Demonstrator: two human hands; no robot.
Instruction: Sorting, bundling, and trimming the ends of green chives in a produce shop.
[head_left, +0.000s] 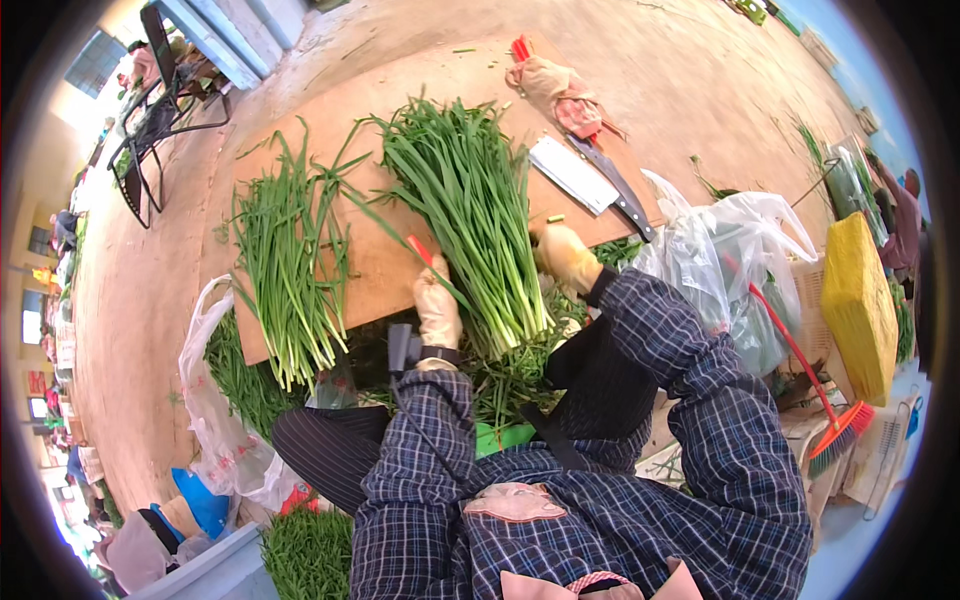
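A thick bunch of garlic chives (457, 210) lies on a brown board (386, 274), its pale stem ends jutting past the near edge. Left of the stems, my left hand (437, 311), in a pale glove, grips a red strip (420, 250) whose tip sticks up. A single green leaf crosses beside that hand. My right hand (568, 257), gloved too, is at the bunch's right side by the board's edge, fingers curled; whatever they hold is hidden. Another looser pile of chives (289, 262) rests on the board's left part.
A cleaver (574, 176) lies at the right, below a cloth-wrapped bundle (559, 90) of red strips. Plastic bags (720, 255) stand right of the board; another bag (214, 420) hangs at left. Trimmings (514, 379) heap below. A red-handled broom (840, 431) leans at right.
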